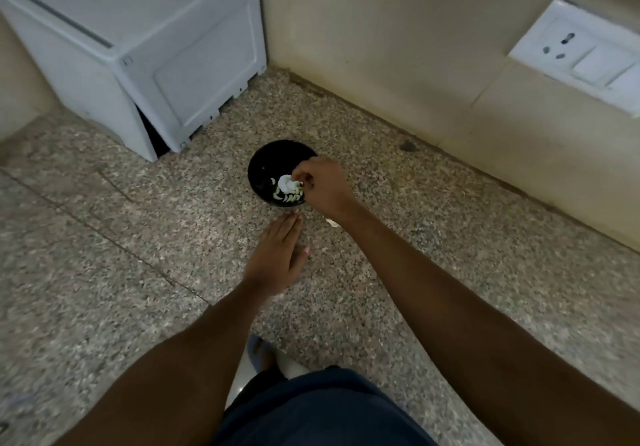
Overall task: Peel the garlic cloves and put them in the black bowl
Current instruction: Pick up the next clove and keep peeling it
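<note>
Near the back of the speckled granite counter (145,224), not far from the wall corner, stands the black bowl (268,165) with pale peeled garlic cloves (284,197) heaped at its near right side. Over that side the right hand (323,187) hangs with fingers curled, pinching a white garlic piece (286,182) above the cloves. Just in front of the bowl, the left hand (278,255) lies flat, fingers straight and together. At the back left sits a white appliance (138,58).
</note>
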